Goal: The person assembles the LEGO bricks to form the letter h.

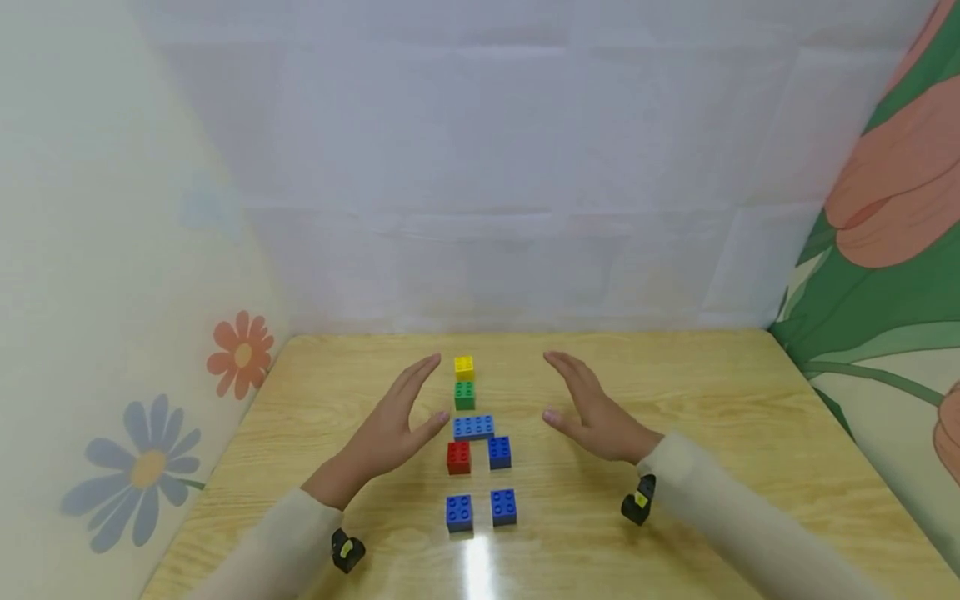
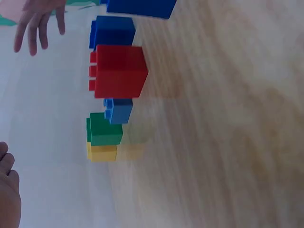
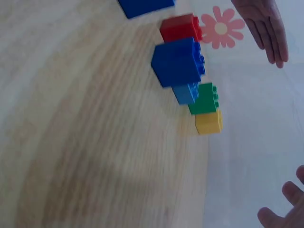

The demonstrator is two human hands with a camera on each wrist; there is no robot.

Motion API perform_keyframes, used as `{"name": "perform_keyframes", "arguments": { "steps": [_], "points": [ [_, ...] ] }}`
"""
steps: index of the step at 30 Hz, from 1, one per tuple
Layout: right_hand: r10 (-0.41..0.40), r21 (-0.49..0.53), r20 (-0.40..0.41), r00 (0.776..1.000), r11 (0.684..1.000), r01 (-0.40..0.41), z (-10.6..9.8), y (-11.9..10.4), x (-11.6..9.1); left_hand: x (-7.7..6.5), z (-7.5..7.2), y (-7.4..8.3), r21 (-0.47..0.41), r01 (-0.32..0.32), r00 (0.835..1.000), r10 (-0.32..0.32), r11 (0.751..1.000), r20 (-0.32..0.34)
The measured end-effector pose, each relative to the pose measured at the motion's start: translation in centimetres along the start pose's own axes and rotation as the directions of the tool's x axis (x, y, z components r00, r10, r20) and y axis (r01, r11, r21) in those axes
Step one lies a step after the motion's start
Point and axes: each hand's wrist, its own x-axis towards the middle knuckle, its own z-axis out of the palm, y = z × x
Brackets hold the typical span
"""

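Note:
My left hand (image 1: 386,433) hovers left of a column of toy building bricks, fingers extended and holding nothing. On the other side my right hand (image 1: 600,417) mirrors it, palm inward and empty. Between them, from far to near, lie a yellow brick (image 1: 464,367), a green brick (image 1: 465,395) and a long light-blue brick (image 1: 473,427). Closer in, a red brick (image 1: 459,457) sits left of a dark blue brick (image 1: 499,452). Two more dark blue bricks, one left (image 1: 460,512) and one right (image 1: 504,507), stand nearest, apart from each other.
The bricks stand on a wood-grain table (image 1: 750,467). A white cloth-like backdrop (image 1: 480,167) rises behind its far edge. Flower-patterned walls flank it, with a red flower (image 1: 242,355) at left and a large pink bloom (image 1: 900,183) at right.

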Motion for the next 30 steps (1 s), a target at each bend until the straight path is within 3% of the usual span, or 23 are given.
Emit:
{"name": "perform_keyframes", "arguments": {
  "steps": [4,11,20,25,30],
  "points": [
    [-0.008,0.035,0.027,1.000,0.999,0.007,0.7,-0.8,-0.5,-1.0,0.4,0.4,-0.024,0.015,1.000,-0.015,1.000,0.004],
    [-0.014,0.094,0.029,0.999,0.996,0.011,1.8,-1.8,-0.9,-2.2,0.5,0.9,-0.054,-0.019,0.999,0.017,0.998,-0.041],
    [-0.102,0.191,-0.036,0.994,0.976,0.107,2.9,-2.4,-0.8,-2.3,-0.3,0.9,-0.103,-0.037,0.985,0.019,0.994,-0.172],
    [-0.086,0.249,-0.068,0.994,0.963,0.100,3.6,-2.7,-0.9,-2.7,-0.4,0.9,-0.142,-0.024,0.987,0.001,0.990,-0.163],
    [-0.073,0.324,-0.107,0.992,0.940,0.104,4.0,-3.4,-1.1,-3.1,0.2,1.3,-0.209,0.006,0.995,-0.026,0.978,-0.095]
  ]
}}
